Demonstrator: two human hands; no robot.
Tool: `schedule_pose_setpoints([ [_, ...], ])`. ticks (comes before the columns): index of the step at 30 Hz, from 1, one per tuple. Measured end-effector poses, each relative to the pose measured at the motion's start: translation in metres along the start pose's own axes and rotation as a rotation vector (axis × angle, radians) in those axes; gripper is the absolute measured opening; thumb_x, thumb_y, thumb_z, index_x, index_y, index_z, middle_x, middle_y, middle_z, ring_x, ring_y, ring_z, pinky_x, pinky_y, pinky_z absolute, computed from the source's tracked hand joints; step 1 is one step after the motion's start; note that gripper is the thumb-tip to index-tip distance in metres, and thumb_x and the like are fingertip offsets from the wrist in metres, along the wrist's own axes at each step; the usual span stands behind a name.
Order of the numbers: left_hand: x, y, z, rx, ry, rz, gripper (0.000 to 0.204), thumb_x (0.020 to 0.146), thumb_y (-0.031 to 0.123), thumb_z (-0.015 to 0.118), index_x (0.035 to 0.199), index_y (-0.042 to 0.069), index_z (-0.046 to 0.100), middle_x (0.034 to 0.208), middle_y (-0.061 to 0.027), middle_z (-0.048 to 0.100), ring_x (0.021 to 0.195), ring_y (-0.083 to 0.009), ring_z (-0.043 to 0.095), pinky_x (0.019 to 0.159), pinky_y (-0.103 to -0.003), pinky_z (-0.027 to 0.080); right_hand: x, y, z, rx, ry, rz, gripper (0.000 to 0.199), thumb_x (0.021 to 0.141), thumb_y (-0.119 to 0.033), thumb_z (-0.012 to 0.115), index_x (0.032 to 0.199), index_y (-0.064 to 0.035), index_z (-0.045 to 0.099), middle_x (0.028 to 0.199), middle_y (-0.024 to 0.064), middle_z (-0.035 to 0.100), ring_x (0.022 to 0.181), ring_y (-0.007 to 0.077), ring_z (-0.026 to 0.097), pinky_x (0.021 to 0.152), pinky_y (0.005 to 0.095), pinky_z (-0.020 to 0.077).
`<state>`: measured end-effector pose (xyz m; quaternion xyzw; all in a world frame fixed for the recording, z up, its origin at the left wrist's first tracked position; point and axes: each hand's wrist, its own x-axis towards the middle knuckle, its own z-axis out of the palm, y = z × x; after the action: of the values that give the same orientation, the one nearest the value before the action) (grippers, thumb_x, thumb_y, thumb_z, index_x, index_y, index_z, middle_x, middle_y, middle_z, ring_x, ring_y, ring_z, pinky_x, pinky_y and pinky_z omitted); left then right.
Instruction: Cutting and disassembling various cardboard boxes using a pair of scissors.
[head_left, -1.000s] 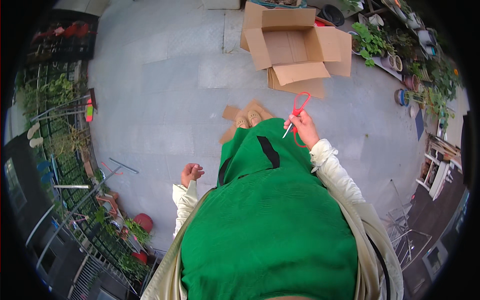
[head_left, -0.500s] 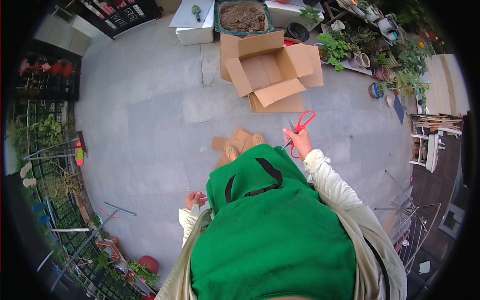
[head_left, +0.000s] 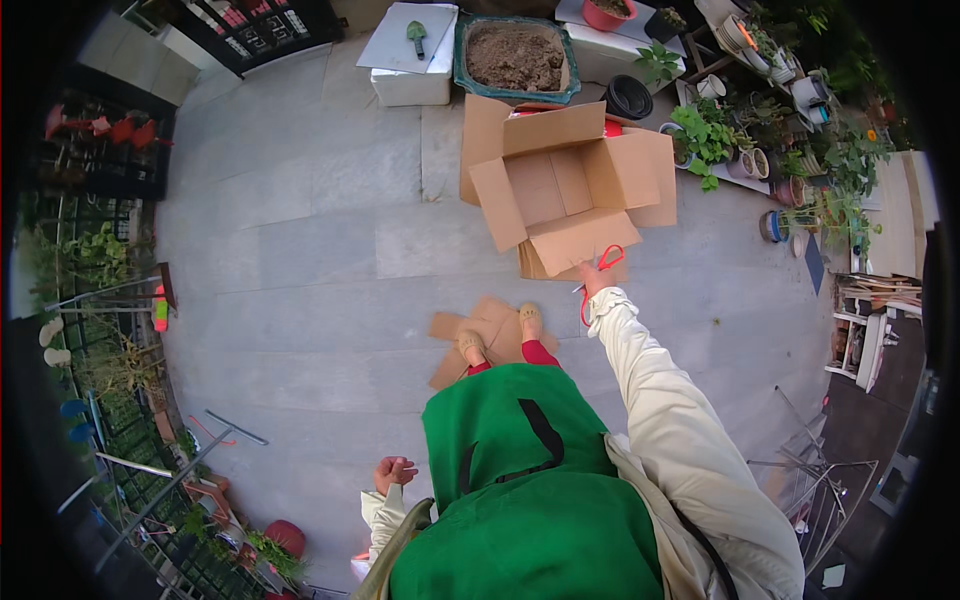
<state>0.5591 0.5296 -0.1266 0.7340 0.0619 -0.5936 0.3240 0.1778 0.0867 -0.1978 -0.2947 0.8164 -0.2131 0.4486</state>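
Observation:
Red-handled scissors [head_left: 603, 263] are in my right hand [head_left: 598, 281], held by the handles over the near flap of an open cardboard box [head_left: 535, 190]. I cannot tell whether hand or scissors touch the flap. The box sits on the paving with its flaps spread out and its bottom bare. My left hand [head_left: 394, 474] hangs beside the green apron [head_left: 530, 440], its fingers curled in and nothing seen in them. Under my feet lies a flattened piece of cardboard [head_left: 447, 325].
Beyond the box stand a soil-filled planter [head_left: 515, 58] and a white foam box [head_left: 412, 88] with a trowel [head_left: 416, 36] on top. Potted plants [head_left: 705, 135] line the far right. A metal rack [head_left: 825, 500] is at the near right, a fence with poles at the left.
My right arm has stretched forward, taking the scissors to the box's near flap. More of my feet and red trouser legs shows. My left hand's fingers have curled in more.

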Motion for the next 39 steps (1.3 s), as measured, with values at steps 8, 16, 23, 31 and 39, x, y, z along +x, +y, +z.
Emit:
schedule_pose_setpoints([
  [8, -0.014, 0.032, 0.058, 0.080, 0.028, 0.034, 0.020, 0.090, 0.018, 0.058, 0.096, -0.001, 0.057, 0.083, -0.0128, 0.065, 0.067, -0.0217, 0.066, 0.060, -0.027, 0.053, 0.073, 0.007, 0.019, -0.092, 0.051, 0.238, 0.035, 0.077, -0.032, 0.065, 0.066, 0.0001, 0.058, 0.056, 0.0074, 0.056, 0.044, 0.0205, 0.054, 0.043, 0.0336, 0.0419],
  [16, -0.030, 0.130, 0.164, 0.816, 0.040, 0.665, 0.015, 0.084, 0.010, 0.062, 0.095, 0.001, 0.058, 0.090, -0.0124, 0.064, 0.081, -0.0255, 0.063, 0.075, -0.033, 0.050, 0.042, -0.089, -0.035, 0.177, 0.107, -0.318, 0.038, 0.075, -0.031, 0.065, 0.074, 0.0041, 0.053, 0.057, 0.0143, 0.057, 0.050, 0.0240, 0.059, 0.051, 0.0378, 0.0463],
  [23, -0.095, 0.251, 0.278, 1.189, 0.118, 1.376, 0.069, 0.072, 0.018, 0.076, 0.126, -0.005, 0.040, 0.139, -0.0285, 0.030, 0.124, -0.0458, 0.036, 0.101, -0.047, 0.036, -0.059, -0.188, -0.084, -0.072, -0.019, -0.608, 0.040, 0.073, -0.033, 0.065, 0.077, 0.0052, 0.055, 0.062, 0.0227, 0.058, 0.061, 0.0373, 0.061, 0.059, 0.0432, 0.0478],
  [31, -0.109, 0.263, 0.307, 1.009, -0.154, 0.922, 0.075, 0.075, 0.021, 0.072, 0.133, -0.005, 0.033, 0.121, -0.0266, 0.052, 0.113, -0.0356, 0.051, 0.099, -0.044, 0.037, -0.213, -0.207, -0.085, -0.131, -0.361, -0.772, 0.035, 0.075, -0.031, 0.065, 0.083, 0.0018, 0.056, 0.070, 0.0215, 0.061, 0.069, 0.0388, 0.061, 0.062, 0.0442, 0.0480],
  [39, -0.085, 0.226, 0.207, -0.380, -0.132, 0.756, 0.041, 0.086, 0.014, 0.064, 0.123, 0.002, 0.051, 0.117, -0.0111, 0.057, 0.107, -0.0243, 0.054, 0.089, -0.038, 0.046, -0.221, -0.212, -0.118, 0.130, -0.631, -0.702, 0.048, 0.079, -0.045, 0.066, 0.086, 0.0018, 0.056, 0.069, 0.0067, 0.061, 0.060, 0.0169, 0.058, 0.054, 0.0313, 0.0454],
])
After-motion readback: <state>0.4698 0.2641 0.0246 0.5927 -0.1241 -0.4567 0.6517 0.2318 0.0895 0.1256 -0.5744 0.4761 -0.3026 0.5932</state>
